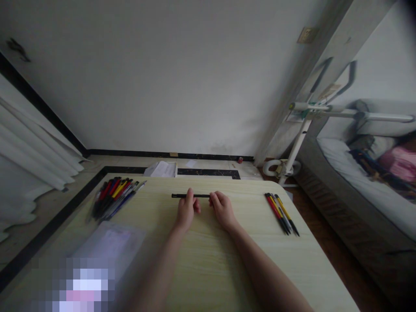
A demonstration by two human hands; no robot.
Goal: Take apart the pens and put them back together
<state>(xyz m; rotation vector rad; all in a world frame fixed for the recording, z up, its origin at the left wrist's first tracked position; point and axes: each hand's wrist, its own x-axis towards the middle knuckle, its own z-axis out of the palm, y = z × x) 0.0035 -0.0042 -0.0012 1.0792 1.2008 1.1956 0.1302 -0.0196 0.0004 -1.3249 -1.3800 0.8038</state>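
Observation:
Both of my hands hold one thin black pen [182,196] level above the far middle of a pale wooden table [208,260]. My left hand [186,211] pinches it near its middle. My right hand [222,209] grips its right end, fingers curled round it. The pen's left end sticks out free past my left hand. A heap of several red, yellow, black and blue pens [114,196] lies at the table's far left. A smaller row of red, yellow and black pens [281,213] lies at the right, apart from my hands.
A clear plastic sheet or bag [108,242] lies on the table's near left. Papers [161,169] lie on the floor beyond the table. A white exercise machine [300,138] and a grey sofa [364,186] stand to the right. Curtains [29,151] hang at the left.

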